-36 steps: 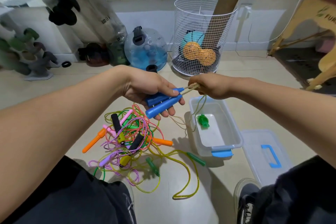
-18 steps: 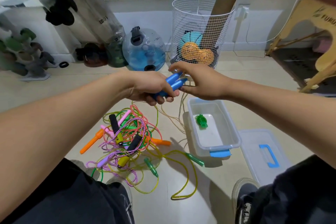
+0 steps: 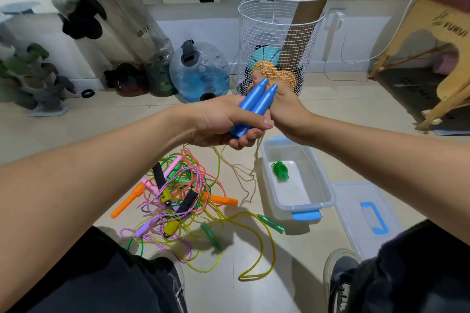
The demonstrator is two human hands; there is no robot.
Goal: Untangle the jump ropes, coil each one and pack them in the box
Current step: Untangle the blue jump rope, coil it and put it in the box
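My left hand (image 3: pixel 223 122) grips two blue jump-rope handles (image 3: pixel 256 104) side by side, tips pointing up and away. My right hand (image 3: pixel 284 107) is pressed against them from behind, fingers curled around the handles' upper part. A thin beige cord (image 3: pixel 244 173) hangs from the handles to the floor. Below lies a tangle of coloured ropes (image 3: pixel 183 193) with orange, pink, black, yellow and green handles. A clear plastic box (image 3: pixel 320 180) stands on the floor at the right, with a coiled green rope (image 3: pixel 279 170) inside.
The box's lid with a blue handle (image 3: pixel 368 216) lies right of the box. A white wire basket (image 3: pixel 277 43) with balls stands behind my hands. Water jugs (image 3: pixel 198 71) and dumbbells line the wall at left. My knees and shoes fill the bottom edge.
Both hands rose and the blue handles swung from pointing right to pointing up. My right hand moved from pulling the cord's end to closing against the handles.
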